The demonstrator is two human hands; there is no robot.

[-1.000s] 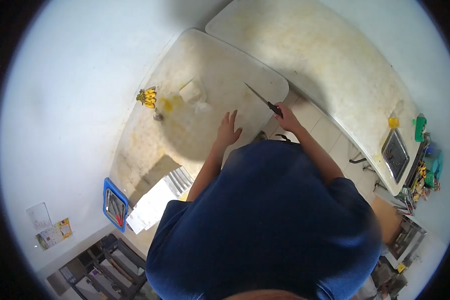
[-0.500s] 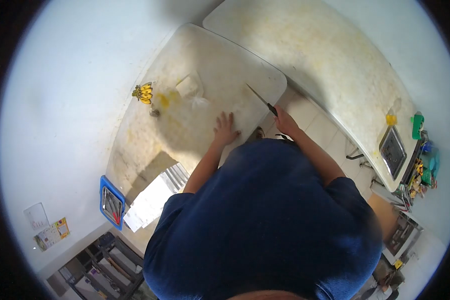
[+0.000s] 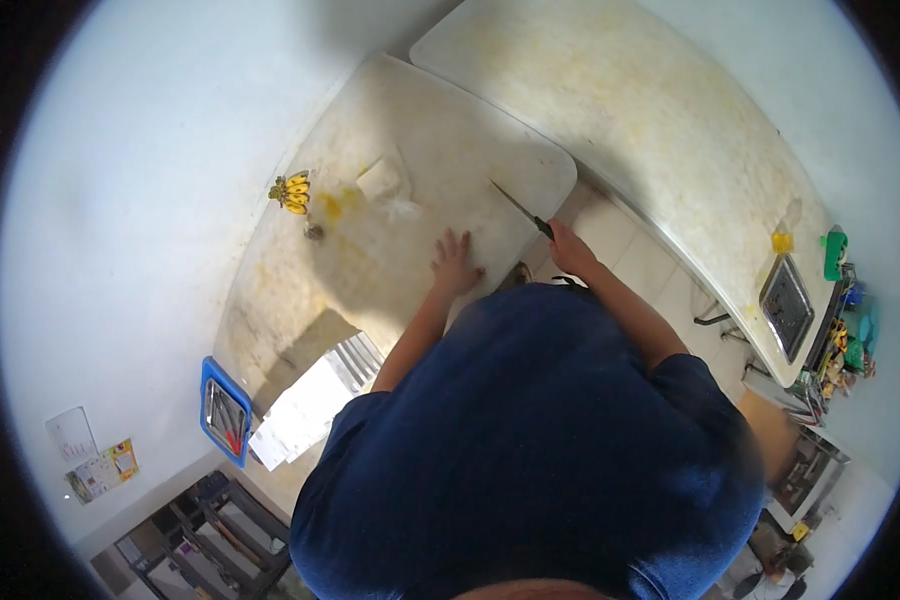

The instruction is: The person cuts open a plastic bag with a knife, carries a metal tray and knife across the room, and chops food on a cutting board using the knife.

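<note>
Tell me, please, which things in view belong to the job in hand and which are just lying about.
Seemingly part of the job:
knife, held in the right hand
near table, with the left hand spread over it

Apparently just lying about:
bananas
pale packet, though its role is unclear
white papers
blue-rimmed tray
dark tray on the other table

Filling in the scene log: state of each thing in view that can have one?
Knife: held, blade bare
Right grip: closed on knife handle
Left grip: open, spread, palm down
Bananas: yellow, bunched, unpeeled
Clear plastic: crumpled
Blue tray: occupied, contents too small to name
Metal tray: contents unclear
</note>
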